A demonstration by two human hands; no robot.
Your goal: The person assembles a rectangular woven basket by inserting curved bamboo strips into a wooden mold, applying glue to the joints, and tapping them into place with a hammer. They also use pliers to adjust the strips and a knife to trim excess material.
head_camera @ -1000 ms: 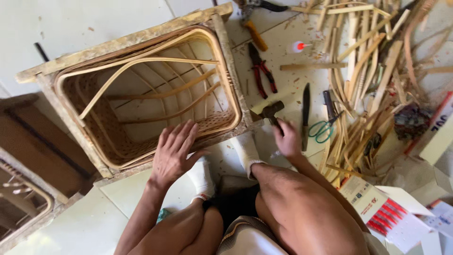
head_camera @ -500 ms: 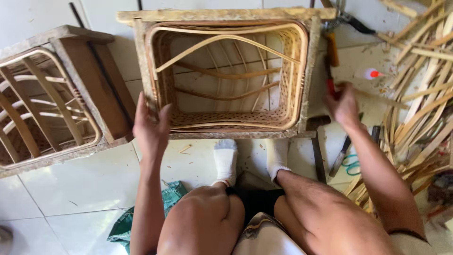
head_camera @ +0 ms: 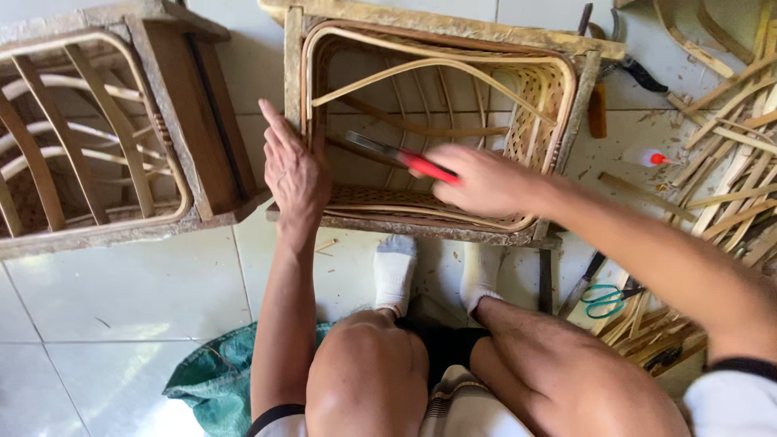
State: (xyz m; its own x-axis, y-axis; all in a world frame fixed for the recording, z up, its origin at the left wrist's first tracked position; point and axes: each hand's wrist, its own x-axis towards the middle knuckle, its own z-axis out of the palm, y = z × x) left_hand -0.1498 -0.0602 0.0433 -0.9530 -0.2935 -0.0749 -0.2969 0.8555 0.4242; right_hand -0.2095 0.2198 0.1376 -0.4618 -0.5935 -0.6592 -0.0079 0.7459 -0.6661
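Two hands working at a rattan frame (head_camera: 437, 48)
Left hand (head_camera: 293, 174), fingers spread, is bracing its nine-o'clock rim; right hand (head_camera: 481, 180) is pinching red-handled pliers (head_camera: 401, 155); frame looks light, stiff – best gripped by its rim

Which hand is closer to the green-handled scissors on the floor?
The right hand. It holds a red-handled tool over the wicker frame, above the scissors. The left hand rests on the frame's far left edge.

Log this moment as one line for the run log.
left hand: flat on woven rattan frame edge | right hand: holding red-handled pliers inside frame | white-socked feet below frame
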